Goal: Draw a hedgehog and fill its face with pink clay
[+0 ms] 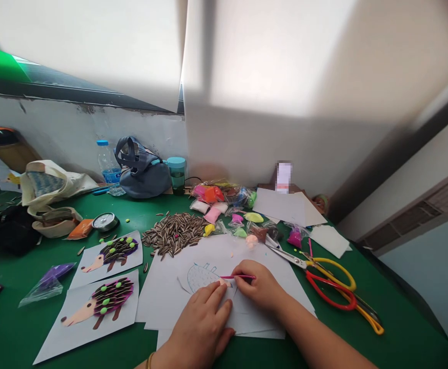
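My right hand (pixel 255 285) is closed around a thin pink clay-modelling tool (pixel 247 277), its tip pointing left over the paper. Under that tip, a patch of peach clay (pixel 224 282) shows at my left fingertips. My left hand (pixel 205 319) lies over the sheet with its fingers stretched out, covering the lower part of the drawing. A blue-outlined hedgehog drawing (pixel 202 277) with short spine marks is on the white paper (pixel 162 294), its legs toward the far side. More white sheets lie beneath.
Two finished hedgehog pictures (pixel 78 335) lie at left, made of clay and seeds. Sunflower seeds (pixel 176 231) are heaped behind the paper. Bagged clay (pixel 212 195) spreads along the back. Scissors with red and yellow handles (pixel 329 287) and more scissors lie at right.
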Motion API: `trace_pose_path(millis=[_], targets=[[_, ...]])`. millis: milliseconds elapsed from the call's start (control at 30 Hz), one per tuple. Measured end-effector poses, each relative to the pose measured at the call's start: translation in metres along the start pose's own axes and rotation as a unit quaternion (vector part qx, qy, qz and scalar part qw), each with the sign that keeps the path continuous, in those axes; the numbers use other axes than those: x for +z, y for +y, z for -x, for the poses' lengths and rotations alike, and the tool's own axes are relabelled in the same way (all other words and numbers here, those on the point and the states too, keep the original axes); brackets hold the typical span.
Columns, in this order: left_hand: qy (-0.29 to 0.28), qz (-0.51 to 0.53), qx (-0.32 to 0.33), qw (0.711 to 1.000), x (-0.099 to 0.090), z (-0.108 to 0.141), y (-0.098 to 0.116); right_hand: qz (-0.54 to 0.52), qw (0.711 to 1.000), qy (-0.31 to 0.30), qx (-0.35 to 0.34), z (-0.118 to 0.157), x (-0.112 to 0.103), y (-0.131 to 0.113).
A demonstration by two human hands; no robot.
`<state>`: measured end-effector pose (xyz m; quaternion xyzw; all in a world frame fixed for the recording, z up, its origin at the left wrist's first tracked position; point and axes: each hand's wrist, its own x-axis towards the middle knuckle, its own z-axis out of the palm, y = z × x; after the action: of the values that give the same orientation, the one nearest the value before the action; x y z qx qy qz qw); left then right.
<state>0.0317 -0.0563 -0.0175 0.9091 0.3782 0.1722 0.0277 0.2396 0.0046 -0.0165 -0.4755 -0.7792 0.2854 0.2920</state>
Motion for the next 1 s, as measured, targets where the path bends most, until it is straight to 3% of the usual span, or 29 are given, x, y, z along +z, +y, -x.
trace_pose_path(millis=[467, 700, 1000], targets=[[0.005, 0.003, 0.003, 1.0, 0.001, 0.0, -0.001, -0.007, 1.0, -0.011, -0.01, 0.001, 0.0, 0.003], [0.008, 0.017, -0.002, 1.0, -0.001, -0.002, -0.001, -0.026, 0.998, -0.011, -0.059, 0.001, -0.001, -0.003], [0.026, 0.001, -0.001, 1.0, -0.002, -0.001, -0.003, -0.027, 0.998, 0.045, -0.044, 0.004, -0.008, -0.009]])
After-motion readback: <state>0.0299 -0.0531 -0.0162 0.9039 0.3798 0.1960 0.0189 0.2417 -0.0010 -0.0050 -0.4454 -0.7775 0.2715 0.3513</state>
